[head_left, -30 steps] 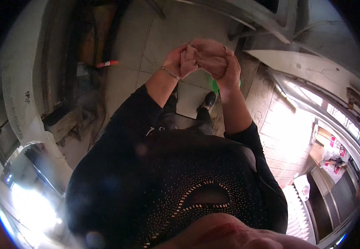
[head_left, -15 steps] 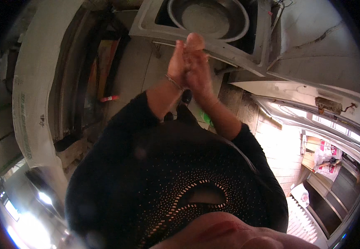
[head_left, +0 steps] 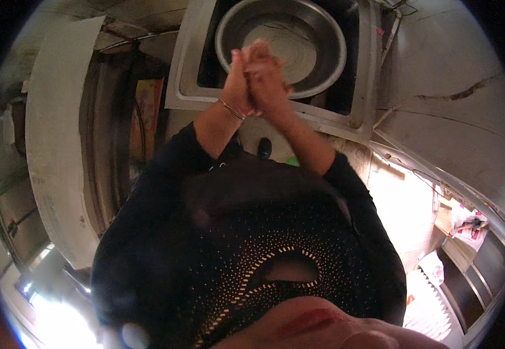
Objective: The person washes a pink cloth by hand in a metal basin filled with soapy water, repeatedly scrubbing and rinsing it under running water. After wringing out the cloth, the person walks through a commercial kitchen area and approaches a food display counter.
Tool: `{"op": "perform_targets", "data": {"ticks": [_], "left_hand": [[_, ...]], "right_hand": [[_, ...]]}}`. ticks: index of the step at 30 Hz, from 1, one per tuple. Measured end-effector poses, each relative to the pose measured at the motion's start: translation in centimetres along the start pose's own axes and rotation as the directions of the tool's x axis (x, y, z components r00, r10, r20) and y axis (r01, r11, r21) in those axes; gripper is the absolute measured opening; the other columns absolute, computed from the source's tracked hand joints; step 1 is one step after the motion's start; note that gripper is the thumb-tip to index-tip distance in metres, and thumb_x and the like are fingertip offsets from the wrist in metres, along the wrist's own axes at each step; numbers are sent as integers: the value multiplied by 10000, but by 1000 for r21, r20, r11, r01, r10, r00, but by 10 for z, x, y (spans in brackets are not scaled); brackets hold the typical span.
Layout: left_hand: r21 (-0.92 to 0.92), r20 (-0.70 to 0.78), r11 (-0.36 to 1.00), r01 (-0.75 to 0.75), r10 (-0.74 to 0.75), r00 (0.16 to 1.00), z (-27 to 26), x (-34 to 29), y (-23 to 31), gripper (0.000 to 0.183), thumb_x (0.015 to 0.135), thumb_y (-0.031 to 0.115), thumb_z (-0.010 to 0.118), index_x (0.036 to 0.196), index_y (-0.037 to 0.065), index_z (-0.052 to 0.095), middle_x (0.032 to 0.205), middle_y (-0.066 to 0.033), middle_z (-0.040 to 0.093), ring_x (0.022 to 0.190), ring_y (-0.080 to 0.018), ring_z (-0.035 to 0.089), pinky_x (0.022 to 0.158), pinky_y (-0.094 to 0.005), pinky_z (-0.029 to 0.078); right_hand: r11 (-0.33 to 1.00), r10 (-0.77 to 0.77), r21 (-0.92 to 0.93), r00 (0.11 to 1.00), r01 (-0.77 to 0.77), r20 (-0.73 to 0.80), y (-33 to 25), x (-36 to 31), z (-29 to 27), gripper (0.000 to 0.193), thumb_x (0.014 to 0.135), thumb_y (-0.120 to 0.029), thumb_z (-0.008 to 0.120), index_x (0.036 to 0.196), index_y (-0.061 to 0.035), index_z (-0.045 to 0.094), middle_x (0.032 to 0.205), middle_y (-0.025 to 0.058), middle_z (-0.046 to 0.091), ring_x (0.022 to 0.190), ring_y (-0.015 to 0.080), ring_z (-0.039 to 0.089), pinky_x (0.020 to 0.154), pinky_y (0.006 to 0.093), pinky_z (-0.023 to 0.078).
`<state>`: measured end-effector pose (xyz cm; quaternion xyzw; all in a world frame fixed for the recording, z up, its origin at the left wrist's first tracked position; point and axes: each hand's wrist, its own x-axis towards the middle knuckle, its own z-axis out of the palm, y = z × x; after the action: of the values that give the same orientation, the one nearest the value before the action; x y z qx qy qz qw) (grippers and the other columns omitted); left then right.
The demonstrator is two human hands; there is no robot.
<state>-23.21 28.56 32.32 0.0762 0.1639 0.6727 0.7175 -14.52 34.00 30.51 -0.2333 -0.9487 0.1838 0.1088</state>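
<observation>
My left hand [head_left: 238, 87] and my right hand [head_left: 270, 84] are pressed together, palm to palm, with fingers closed over each other. Motion blurs the fingers, and whatever may lie between the palms is hidden. A thin bracelet [head_left: 231, 109] circles my left wrist. Both hands are above the near rim of a wide round metal basin [head_left: 329, 61]. The basin sits in a sink [head_left: 191, 98] with a pale edge. Inside it shows a pale round area; whether that is water I cannot tell.
A pale worktop [head_left: 432, 64] with a dark crack adjoins the sink on the right. To the left stands a long whitish panel [head_left: 54, 139] beside dark shelving with an orange-yellow packet [head_left: 149, 107]. My shoe [head_left: 264, 148] and something green [head_left: 292, 160] show below my hands.
The basin and sink appear lower and nearer in view, and my joined hands now overlap the basin. A rounded skin-coloured shape at the fingertips before is no longer distinct.
</observation>
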Motion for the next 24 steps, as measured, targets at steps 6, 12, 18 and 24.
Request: {"op": "perform_targets", "data": {"ticks": [6,12,18,24], "left_hand": [[268,-276,934,236,-161,948,-56,78,13,352,1020,245,456,1330,80,477,1236,-124,566,1111,-243,568,932,-404,500],[216,-559,887,408,-230,796,-93,160,61,321,1008,238,469,1253,38,528,1120,-120,616,987,-255,629,804,-391,564],[-315,-413,860,401,-504,758,-185,211,50,327,1015,282,457,1216,49,566,1196,-142,592,1061,-283,599,789,-442,567],[621,-363,733,276,-43,931,-262,231,5,417,995,368,449,1300,87,496,1169,-115,614,1018,-278,595,880,-408,507]], "right_hand": [[371,551,895,834,-246,1,99,22,5,418,956,-309,511,1283,-47,518,1240,142,560,1119,279,559,962,402,439],[-531,748,847,462,-15,476,132,59,-6,351,946,-349,448,1139,-83,569,1142,117,585,1026,219,572,797,381,482],[149,762,967,647,-206,20,155,88,66,429,892,-338,492,1160,-4,524,1174,178,563,1047,324,549,854,468,432],[830,539,359,779,-427,-320,151,89,165,364,887,-191,539,1192,6,542,1242,224,523,1097,332,539,922,438,446]]}}
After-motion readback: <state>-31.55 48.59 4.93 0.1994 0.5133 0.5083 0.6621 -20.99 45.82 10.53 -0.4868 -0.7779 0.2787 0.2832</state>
